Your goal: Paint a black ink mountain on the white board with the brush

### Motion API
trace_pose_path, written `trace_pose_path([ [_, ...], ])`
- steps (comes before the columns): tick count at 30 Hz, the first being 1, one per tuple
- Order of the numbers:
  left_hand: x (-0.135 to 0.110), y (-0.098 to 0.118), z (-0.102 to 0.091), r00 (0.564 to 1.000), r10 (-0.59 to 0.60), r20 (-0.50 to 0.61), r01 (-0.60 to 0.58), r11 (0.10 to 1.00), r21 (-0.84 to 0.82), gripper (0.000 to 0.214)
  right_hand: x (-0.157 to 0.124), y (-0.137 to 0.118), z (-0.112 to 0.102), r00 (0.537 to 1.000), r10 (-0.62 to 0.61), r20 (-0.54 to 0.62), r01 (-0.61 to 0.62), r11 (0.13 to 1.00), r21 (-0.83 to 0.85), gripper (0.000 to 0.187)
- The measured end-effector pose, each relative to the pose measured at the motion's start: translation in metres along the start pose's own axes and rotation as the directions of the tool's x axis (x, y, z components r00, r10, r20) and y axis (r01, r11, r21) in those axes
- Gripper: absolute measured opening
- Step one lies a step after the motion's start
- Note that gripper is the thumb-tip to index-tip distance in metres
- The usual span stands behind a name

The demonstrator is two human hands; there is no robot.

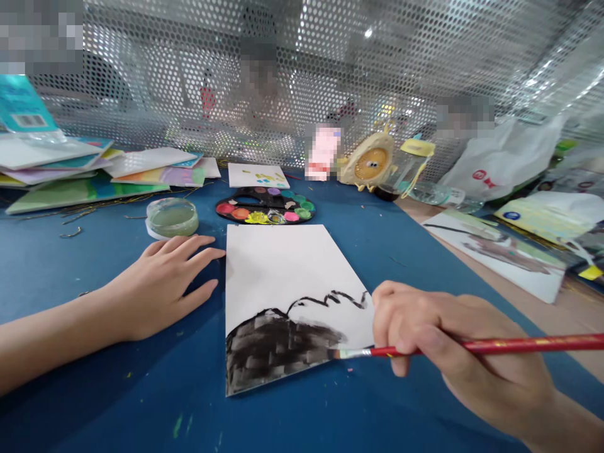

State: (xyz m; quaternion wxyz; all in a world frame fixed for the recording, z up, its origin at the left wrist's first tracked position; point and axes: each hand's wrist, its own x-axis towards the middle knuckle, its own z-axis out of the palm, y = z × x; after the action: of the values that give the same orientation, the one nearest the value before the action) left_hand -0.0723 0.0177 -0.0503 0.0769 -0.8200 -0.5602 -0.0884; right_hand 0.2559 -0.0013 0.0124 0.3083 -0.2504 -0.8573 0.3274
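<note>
My right hand (448,333) is closed around a red-handled paintbrush (519,345), its tip on the lower right part of a white painting board (283,264). Black paint (268,346) covers the board's lower left, and a wavy black line runs above it toward the right edge. My left hand (177,283) lies on the blue table with fingers spread, the index fingertip at the board's left edge. Just behind that hand is a round cup of murky water (172,217). Beyond the board sits a black oval palette (226,215) with several paint colours.
A small paint-dabbed card (258,176) lies behind the palette. Stacked painted boards (89,189) fill the back left. At the back stand a propped phone (323,151), a yellow fan-like object (368,163) and a lidded bottle (415,163). Another painting (495,251) and plastic bags (500,163) lie right.
</note>
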Motion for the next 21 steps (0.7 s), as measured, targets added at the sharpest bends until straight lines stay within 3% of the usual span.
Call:
trace_pose_path([
  [4, -0.0006, -0.0003, 0.0000, 1.000, 0.006, 0.006, -0.006, 1.000, -0.001, 0.047, 0.0045, -0.0058, 0.0021, 0.996, -0.066, 0.064, 0.070, 0.995, -0.068, 0.018],
  [7, -0.0010, -0.0007, 0.0003, 1.000, 0.001, 0.010, -0.001, 1.000, -0.003, 0.047, 0.0057, -0.0070, 0.0023, 0.997, -0.071, 0.026, 0.074, 0.986, -0.149, 0.024],
  [9, -0.0010, -0.0008, 0.0007, 1.000, 0.003, 0.005, -0.003, 1.000, -0.004, 0.047, 0.0050, -0.0067, 0.0022, 0.997, -0.081, 0.009, 0.081, 0.988, -0.131, 0.022],
  [13, -0.0003, -0.0007, 0.0007, 1.000, 0.007, 0.003, -0.007, 1.000, -0.008, 0.047, 0.0032, -0.0062, 0.0025, 0.994, -0.065, 0.088, 0.078, 0.986, -0.150, 0.021],
  [18, -0.0002, -0.0002, -0.0003, 1.000, -0.003, 0.014, 0.003, 1.000, -0.016, 0.047, 0.0046, -0.0060, 0.0030, 0.997, -0.063, 0.043, 0.069, 0.983, -0.167, 0.022],
  [21, -0.0004, -0.0006, -0.0001, 1.000, -0.001, 0.008, 0.001, 1.000, -0.012, 0.048, 0.0059, -0.0064, 0.0042, 0.995, -0.050, 0.084, 0.062, 0.987, -0.148, 0.016],
])
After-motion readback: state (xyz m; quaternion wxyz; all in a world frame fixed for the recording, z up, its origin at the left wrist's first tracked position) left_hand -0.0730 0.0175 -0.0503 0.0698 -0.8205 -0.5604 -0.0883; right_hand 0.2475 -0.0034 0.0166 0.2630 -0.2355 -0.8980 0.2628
